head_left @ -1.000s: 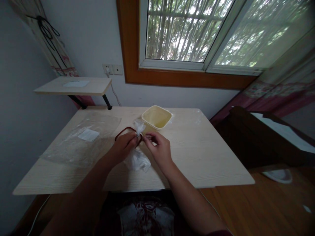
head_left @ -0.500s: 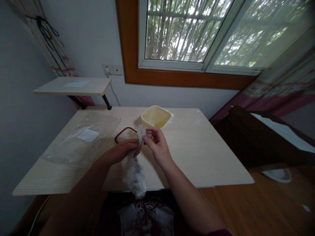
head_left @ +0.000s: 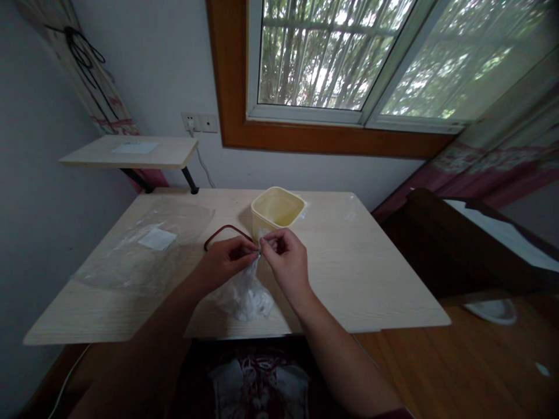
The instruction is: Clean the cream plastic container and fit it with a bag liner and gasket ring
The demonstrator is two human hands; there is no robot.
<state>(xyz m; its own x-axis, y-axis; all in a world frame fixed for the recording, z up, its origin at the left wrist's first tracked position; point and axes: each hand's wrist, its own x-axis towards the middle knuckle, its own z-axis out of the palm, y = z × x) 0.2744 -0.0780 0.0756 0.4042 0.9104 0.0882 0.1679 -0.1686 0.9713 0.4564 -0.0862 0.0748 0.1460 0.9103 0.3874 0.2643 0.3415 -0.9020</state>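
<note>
My left hand (head_left: 227, 265) and my right hand (head_left: 286, 259) meet over the middle of the wooden table (head_left: 349, 273). Both pinch the gathered neck of a small clear plastic bag (head_left: 244, 297). The bag's full lower part rests on the table just below my hands, with whitish contents I cannot make out. A dark red loop, thin like a band or cord (head_left: 222, 233), lies on the table right behind my left hand. A pale yellow square tub (head_left: 277, 210) stands open just beyond my fingers.
A large flat clear plastic bag with a white label (head_left: 148, 247) lies on the table's left side. A small raised shelf (head_left: 131, 152) stands at the back left, under a wall socket (head_left: 200, 123). A dark bed frame (head_left: 458, 244) is at the right, with wooden floor below it.
The bag hung over the table's near edge half a second ago; now its body rests on the table again. My hands have come closer together at its neck.
</note>
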